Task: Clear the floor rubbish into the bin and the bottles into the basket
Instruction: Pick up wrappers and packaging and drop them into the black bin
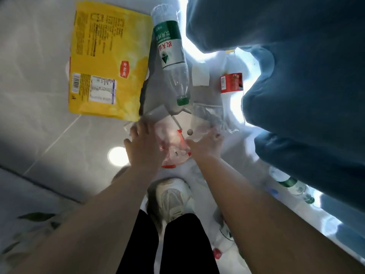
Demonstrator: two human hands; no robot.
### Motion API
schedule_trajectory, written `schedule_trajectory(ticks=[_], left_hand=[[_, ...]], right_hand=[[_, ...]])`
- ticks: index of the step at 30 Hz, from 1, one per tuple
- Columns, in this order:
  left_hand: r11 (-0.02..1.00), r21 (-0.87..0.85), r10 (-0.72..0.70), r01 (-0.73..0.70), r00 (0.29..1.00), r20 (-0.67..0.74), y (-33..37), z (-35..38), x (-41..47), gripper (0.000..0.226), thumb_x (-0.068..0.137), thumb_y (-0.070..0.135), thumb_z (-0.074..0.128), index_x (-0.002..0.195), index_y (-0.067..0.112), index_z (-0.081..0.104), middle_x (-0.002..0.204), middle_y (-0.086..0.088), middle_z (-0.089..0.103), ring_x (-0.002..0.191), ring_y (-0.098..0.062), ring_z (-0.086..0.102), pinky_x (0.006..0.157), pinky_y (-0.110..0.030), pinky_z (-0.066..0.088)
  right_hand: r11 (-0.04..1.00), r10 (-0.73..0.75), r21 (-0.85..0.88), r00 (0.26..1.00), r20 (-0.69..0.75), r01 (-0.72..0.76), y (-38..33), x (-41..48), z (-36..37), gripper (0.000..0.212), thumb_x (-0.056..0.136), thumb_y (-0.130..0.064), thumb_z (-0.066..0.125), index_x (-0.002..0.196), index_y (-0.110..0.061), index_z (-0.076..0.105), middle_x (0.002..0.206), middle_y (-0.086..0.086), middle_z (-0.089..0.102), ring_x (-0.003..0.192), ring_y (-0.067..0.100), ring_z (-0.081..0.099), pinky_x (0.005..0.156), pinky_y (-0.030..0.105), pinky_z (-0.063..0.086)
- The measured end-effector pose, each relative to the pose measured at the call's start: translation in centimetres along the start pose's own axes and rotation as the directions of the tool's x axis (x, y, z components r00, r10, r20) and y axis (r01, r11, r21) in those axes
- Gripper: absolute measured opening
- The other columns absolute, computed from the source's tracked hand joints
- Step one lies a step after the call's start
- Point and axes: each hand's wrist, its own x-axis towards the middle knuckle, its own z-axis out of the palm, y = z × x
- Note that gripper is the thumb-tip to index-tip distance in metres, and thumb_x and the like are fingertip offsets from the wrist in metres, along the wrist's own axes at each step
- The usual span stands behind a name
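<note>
Both my hands reach down to rubbish on the pale tiled floor. My left hand point(142, 143) lies with spread fingers on a clear wrapper with red trim point(173, 149). My right hand point(205, 143) curls its fingers on the near edge of a crumpled clear plastic bag point(207, 117). Just beyond lies an empty bottle with a green label and green cap point(171, 52). A red-labelled bottle point(231, 82) lies to its right, against blue fabric. A large yellow snack bag point(106, 62) lies flat at the far left. No bin or basket shows.
A bulky blue cushion point(306, 86) fills the right side. Another green-labelled bottle point(292, 184) lies at its lower edge, and a red-capped bottle point(223, 240) lies near my right forearm. A white paper slip point(200, 75) lies between the bottles. My white shoe point(173, 196) is under my arms.
</note>
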Motion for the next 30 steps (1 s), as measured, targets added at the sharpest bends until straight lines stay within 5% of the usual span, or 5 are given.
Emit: schedule_trajectory(ticks=[4,12,17,23,30], left_hand=[[0.999,0.031,-0.024,0.025,1.0,-0.016,0.2,1.2,0.7,0.079,0.074,0.051,0.071,0.132,0.01,0.038,0.136,-0.016,0.038,0.116,-0.033,0.044,0.079,-0.041,0.046],[0.992,0.019,0.127,-0.127,0.992,0.002,-1.3,0.7,1.8,0.013,0.089,0.033,0.06,0.091,0.02,0.059,0.093,-0.003,0.066,0.09,-0.025,0.06,0.081,-0.038,0.032],[0.973,-0.135,0.194,-0.186,0.98,0.048,-2.8,-1.5,-0.1,0.016,0.091,0.029,0.057,0.083,0.02,0.046,0.074,0.002,0.055,0.079,-0.029,0.062,0.075,-0.034,0.027],[0.967,-0.105,0.243,-0.233,0.966,0.086,-5.1,-8.0,-3.9,0.022,0.092,0.029,0.056,0.079,0.018,0.043,0.073,0.002,0.047,0.08,-0.032,0.06,0.071,-0.033,0.026],[0.963,-0.125,0.245,-0.239,0.969,0.037,-6.2,-16.9,-8.4,0.02,0.089,0.025,0.058,0.076,0.018,0.045,0.067,0.003,0.045,0.067,-0.029,0.046,0.069,-0.033,0.025]], right_hand=[[0.998,0.07,-0.002,0.993,-0.095,-0.071,-1.3,1.1,0.8,0.109,0.078,-0.043,0.076,0.154,-0.024,0.001,0.14,0.018,0.025,0.119,0.034,0.046,0.097,0.036,0.046],[0.991,0.076,0.117,0.994,-0.073,-0.067,-1.0,1.6,0.8,0.107,0.079,-0.031,0.079,0.153,-0.034,0.001,0.135,0.018,0.051,0.114,0.034,0.057,0.092,0.042,0.05],[0.951,0.083,0.304,0.991,-0.101,-0.049,0.1,-0.6,-0.8,0.088,0.089,-0.006,0.066,0.152,-0.031,0.011,0.132,0.013,0.058,0.111,0.031,0.061,0.088,0.036,0.049],[0.909,0.102,0.412,0.991,-0.092,-0.055,0.9,-5.7,-5.2,0.069,0.084,-0.006,0.07,0.142,-0.013,0.033,0.116,0.017,0.066,0.105,0.032,0.065,0.091,0.037,0.053],[0.954,-0.023,0.293,0.992,-0.127,0.06,0.2,-12.8,-12.8,0.016,0.088,-0.012,0.065,0.103,-0.004,0.066,0.107,0.012,0.07,0.1,0.027,0.065,0.081,0.024,0.051]])
